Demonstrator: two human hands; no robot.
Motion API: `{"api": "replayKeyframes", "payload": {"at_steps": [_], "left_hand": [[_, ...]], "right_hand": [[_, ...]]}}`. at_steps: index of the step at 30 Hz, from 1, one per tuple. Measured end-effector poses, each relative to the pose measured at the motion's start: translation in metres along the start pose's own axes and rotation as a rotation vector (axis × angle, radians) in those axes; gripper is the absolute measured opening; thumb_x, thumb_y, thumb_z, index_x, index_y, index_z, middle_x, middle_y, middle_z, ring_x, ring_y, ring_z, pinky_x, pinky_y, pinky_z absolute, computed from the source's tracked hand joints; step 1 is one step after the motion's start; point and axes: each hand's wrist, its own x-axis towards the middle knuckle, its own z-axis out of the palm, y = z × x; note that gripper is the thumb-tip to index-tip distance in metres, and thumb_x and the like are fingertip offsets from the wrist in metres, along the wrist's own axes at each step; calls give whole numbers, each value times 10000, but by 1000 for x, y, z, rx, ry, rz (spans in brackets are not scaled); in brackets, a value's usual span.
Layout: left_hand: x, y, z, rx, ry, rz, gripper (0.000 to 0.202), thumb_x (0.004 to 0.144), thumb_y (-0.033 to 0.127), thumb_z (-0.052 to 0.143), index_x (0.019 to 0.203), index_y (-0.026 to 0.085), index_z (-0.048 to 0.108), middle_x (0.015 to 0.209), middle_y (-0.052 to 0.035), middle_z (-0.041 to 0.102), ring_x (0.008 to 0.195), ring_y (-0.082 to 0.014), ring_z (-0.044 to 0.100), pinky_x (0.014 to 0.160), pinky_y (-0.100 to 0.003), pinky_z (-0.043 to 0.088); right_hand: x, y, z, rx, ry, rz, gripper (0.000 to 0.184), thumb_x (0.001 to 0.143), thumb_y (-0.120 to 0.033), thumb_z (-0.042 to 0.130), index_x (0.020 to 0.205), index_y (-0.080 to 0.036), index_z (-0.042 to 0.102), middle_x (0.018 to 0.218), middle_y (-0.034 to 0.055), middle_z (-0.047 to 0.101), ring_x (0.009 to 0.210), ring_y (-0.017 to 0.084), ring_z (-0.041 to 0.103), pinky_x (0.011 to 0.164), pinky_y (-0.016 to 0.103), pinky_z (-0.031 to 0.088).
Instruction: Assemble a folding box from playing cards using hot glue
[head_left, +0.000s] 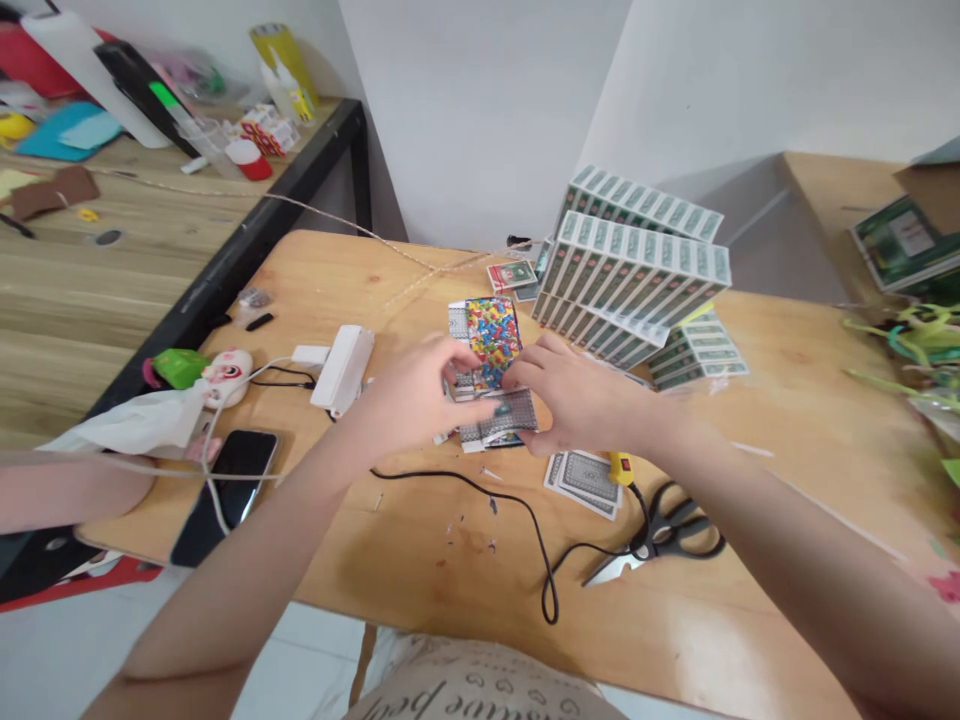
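Note:
A piece made of grey-backed playing cards [510, 418] and a colourful patterned panel [493, 335] lies on the table before me. My left hand [420, 390] is at its left side, thumb stretched across the grey cards and fingers curled by the panel's edge. From the right, my right hand [574, 390] grips the piece, with fingertips on the panel and thumb low at the cards' edge. Part of the piece is hidden under my fingers. Loose playing cards [589, 482] lie just below my right hand, beside a yellow corded tool [621, 468].
Green-and-white card boxes [637, 265] stand stacked at the back right. Black-handled scissors [660, 535] lie near my right forearm, with a black cable [517, 500] across the front. To the left are a white power adapter [343, 370], a phone [225, 490] and another person's arm [75, 490].

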Motion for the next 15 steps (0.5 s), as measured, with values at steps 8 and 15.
{"api": "replayKeyframes", "payload": {"at_steps": [8, 15], "left_hand": [[-15, -29, 42, -1047, -46, -427, 313, 708, 463, 699, 757, 169, 602, 790, -32, 694, 758, -166, 654, 721, -298, 530], [-6, -6, 62, -1383, -48, -585, 153, 697, 281, 721, 735, 154, 646, 706, -32, 702, 650, -150, 642, 624, -264, 510]], "right_hand": [[-3, -3, 0, 38, 2, 21, 437, 709, -336, 697, 1079, -118, 614, 1045, 121, 582, 1018, 299, 456, 870, 420, 416], [-8, -9, -4, 3, 25, 57, 393, 732, -331, 669, 1061, -124, 606, 1032, 117, 587, 993, 293, 466, 871, 440, 420]]}}
